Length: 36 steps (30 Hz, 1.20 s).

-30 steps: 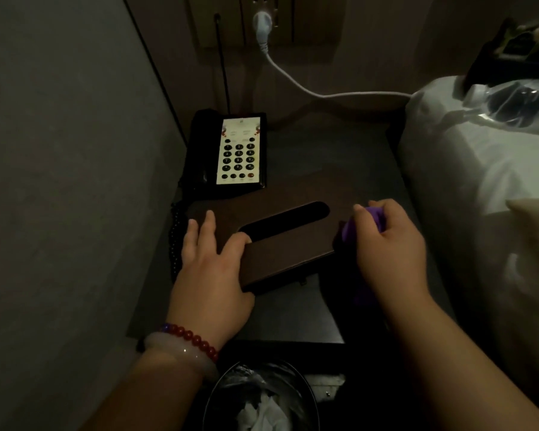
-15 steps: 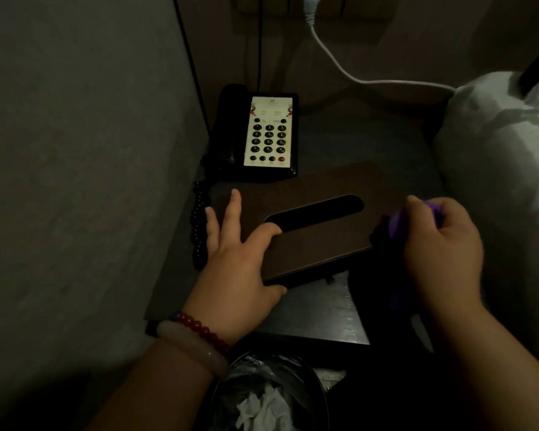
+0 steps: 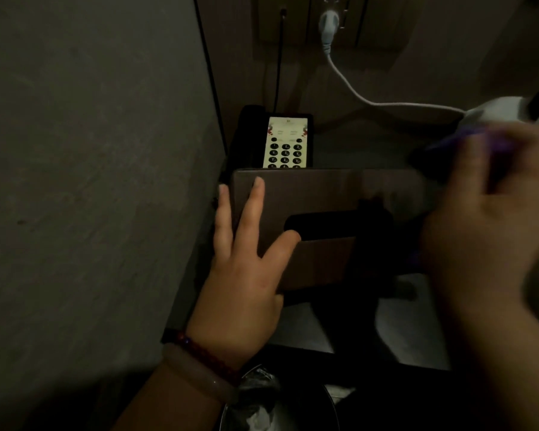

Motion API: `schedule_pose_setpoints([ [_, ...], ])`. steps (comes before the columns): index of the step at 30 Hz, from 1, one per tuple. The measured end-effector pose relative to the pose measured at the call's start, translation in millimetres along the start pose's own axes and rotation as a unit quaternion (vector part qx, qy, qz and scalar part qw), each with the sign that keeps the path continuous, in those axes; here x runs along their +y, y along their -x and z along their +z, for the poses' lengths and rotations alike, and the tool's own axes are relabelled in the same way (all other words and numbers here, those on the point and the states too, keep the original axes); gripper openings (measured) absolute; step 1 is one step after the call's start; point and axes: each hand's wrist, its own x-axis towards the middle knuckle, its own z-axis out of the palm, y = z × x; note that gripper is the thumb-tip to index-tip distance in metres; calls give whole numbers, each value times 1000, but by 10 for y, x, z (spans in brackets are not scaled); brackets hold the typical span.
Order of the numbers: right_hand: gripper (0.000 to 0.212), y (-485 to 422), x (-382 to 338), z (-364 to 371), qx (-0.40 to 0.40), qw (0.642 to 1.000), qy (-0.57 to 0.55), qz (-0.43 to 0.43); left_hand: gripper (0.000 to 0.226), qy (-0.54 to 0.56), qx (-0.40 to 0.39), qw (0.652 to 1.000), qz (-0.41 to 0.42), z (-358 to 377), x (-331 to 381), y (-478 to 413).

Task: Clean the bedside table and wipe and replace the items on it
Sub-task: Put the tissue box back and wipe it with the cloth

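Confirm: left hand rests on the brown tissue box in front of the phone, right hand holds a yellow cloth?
Not quite. In the head view the cloth in the right hand is purple, not yellow. The left hand does rest on the tissue box, in front of the phone.

The telephone (image 3: 285,144) stands at the back left of the surface (image 3: 411,331), beside the wall (image 3: 91,181), with the tissue box (image 3: 324,194) just before it. A waste bin (image 3: 293,409) lies below the surface's front edge.
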Motion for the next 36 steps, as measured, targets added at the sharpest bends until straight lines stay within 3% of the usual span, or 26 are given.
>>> schedule_pose_setpoints([
  [2,28,180,-96,156,-114,992,33,-34,70,4,10,1000,23,16,48,10],
  [4,41,395,-218,323,-264,955,64,-121,72,13,15,999,31,28,63,16],
  [5,45,417,-150,344,-302,933,87,-175,72,16,17,999,25,28,58,15],
  [7,47,308,-10,308,-294,930,112,-192,73,23,22,999,11,20,42,2],
  [10,47,185,98,263,-227,968,90,-54,76,12,26,999,17,17,49,-31],
  [11,47,238,31,292,-242,964,88,-72,77,12,25,999,20,27,57,-37],
  [14,52,457,-54,403,-338,900,91,-259,84,20,14,1000,19,67,45,-22],
  [15,52,441,-38,410,-340,892,96,-281,83,21,12,1000,16,68,37,-11],
  [16,53,379,-4,386,-317,908,99,-255,79,25,15,999,12,60,33,-1],
  [18,50,179,123,283,-238,958,110,-112,72,30,27,999,9,38,41,1],
  [20,48,106,164,219,-191,973,130,-21,70,31,38,999,11,41,67,-1],
  [22,51,232,29,261,-231,958,139,-102,70,42,48,998,9,73,72,5],
  [24,53,418,-54,352,-313,908,125,-248,73,42,44,998,8,106,48,14],
  [25,53,449,-47,374,-339,889,127,-281,75,38,38,999,5,114,32,19],
  [26,53,414,-7,378,-335,891,131,-278,75,35,35,999,1,113,14,20],
  [27,52,353,68,363,-305,912,136,-239,74,35,35,999,-5,105,-3,20],
  [29,49,193,227,277,-222,964,131,-68,74,35,39,998,-17,75,-11,18],
  [31,49,134,300,230,-188,970,140,66,74,34,45,998,-17,67,-4,7],
  [32,50,168,258,236,-193,967,157,50,73,36,47,998,-16,73,-1,1],
  [34,53,301,146,304,-237,953,154,-109,71,39,55,998,-16,94,-3,-7],
  [36,53,395,120,357,-299,914,144,-235,68,40,62,997,-17,104,-22,-7],
])
